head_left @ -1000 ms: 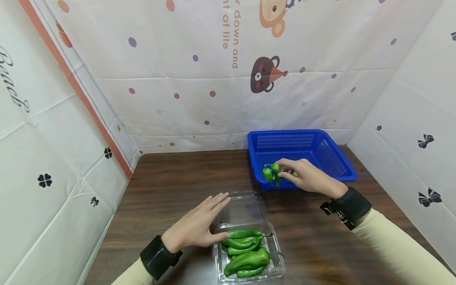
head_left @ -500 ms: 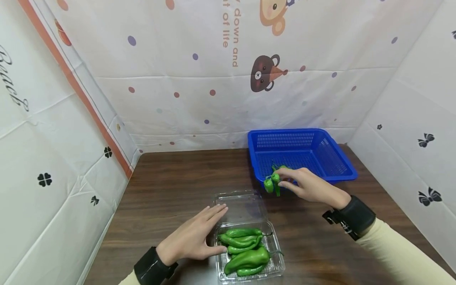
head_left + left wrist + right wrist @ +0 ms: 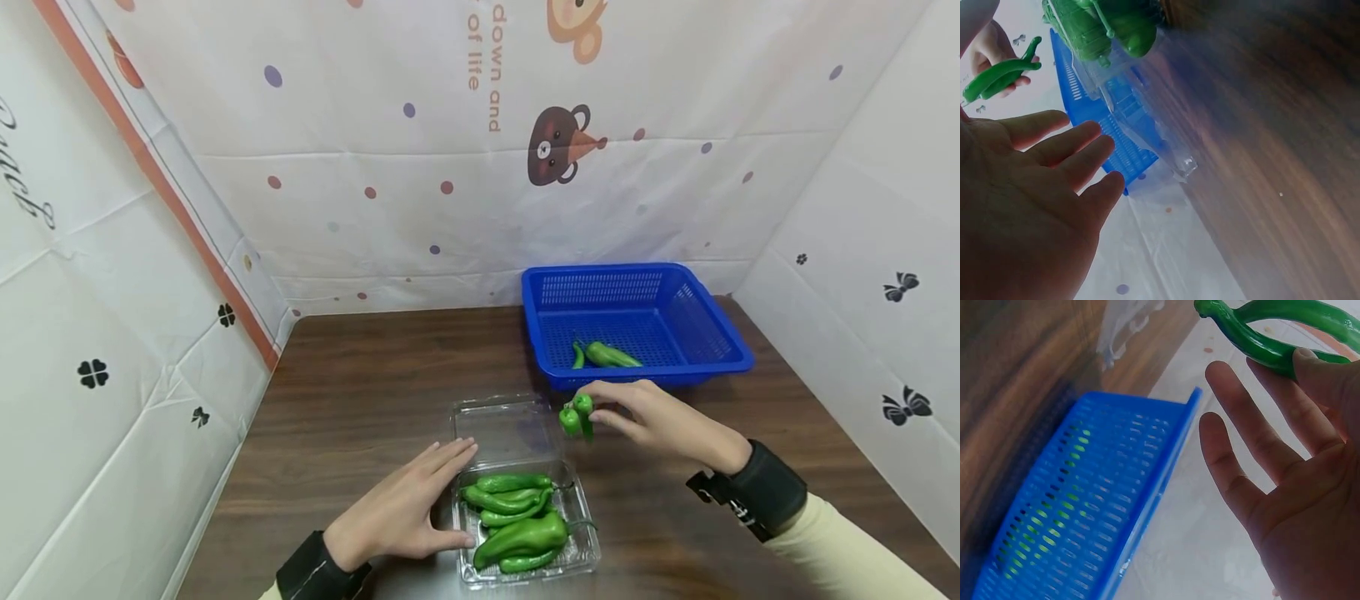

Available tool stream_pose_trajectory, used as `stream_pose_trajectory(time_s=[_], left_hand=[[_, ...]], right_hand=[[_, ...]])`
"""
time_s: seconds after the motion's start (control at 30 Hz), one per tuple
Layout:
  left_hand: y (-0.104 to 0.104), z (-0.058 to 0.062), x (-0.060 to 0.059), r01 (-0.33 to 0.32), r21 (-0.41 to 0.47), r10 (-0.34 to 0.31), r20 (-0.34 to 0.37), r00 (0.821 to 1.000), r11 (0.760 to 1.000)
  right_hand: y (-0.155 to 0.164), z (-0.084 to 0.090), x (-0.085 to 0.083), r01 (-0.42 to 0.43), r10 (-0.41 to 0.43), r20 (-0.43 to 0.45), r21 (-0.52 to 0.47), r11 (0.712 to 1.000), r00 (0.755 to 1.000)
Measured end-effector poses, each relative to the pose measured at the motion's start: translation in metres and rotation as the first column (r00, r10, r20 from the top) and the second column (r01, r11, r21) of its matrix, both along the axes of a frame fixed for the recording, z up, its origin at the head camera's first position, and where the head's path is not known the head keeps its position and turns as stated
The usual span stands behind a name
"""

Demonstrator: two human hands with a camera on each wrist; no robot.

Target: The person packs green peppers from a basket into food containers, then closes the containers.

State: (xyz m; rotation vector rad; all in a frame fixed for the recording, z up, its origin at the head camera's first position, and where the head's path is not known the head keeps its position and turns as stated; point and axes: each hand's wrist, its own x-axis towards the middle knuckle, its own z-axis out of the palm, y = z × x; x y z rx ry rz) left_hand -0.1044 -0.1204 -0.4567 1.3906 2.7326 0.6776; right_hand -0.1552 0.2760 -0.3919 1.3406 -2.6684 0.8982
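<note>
Pinching a green pepper (image 3: 576,414), the right hand (image 3: 660,421) hangs between the blue basket (image 3: 720,354) and clear box (image 3: 525,525); two peppers lie in the basket. Flat and spread, the left hand (image 3: 401,512) rests beside the box.

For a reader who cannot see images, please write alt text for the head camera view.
A person's right hand pinches a green pepper above a dark wooden table, between a blue basket holding more peppers and an open clear plastic box full of green peppers. The left hand rests flat against the box's left side.
</note>
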Motion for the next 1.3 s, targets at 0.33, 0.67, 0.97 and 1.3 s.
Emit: stream_pose_trajectory(time_s=[0.33,0.67,0.97,1.3], left_hand=[[0.0,-0.003,0.007,0.01,0.015,-0.01,-0.012,1.0,1.0],[0.0,-0.008,0.009,0.017,-0.001,-0.017,-0.017,1.0,1.0],[-0.001,-0.01,0.007,0.025,-0.004,-0.025,-0.011,1.0,1.0],[-0.001,-0.011,0.004,0.019,-0.002,-0.019,-0.004,1.0,1.0]], right_hand=[[-0.007,-0.009,0.014,-0.057,0.058,0.012,-0.058,0.997,0.998],[-0.016,-0.012,0.023,-0.074,0.076,0.042,-0.041,0.996,0.996],[-0.022,-0.013,0.029,-0.091,0.091,0.031,0.026,0.995,0.995],[-0.044,-0.024,0.033,-0.17,0.171,-0.016,0.078,0.982,0.985]])
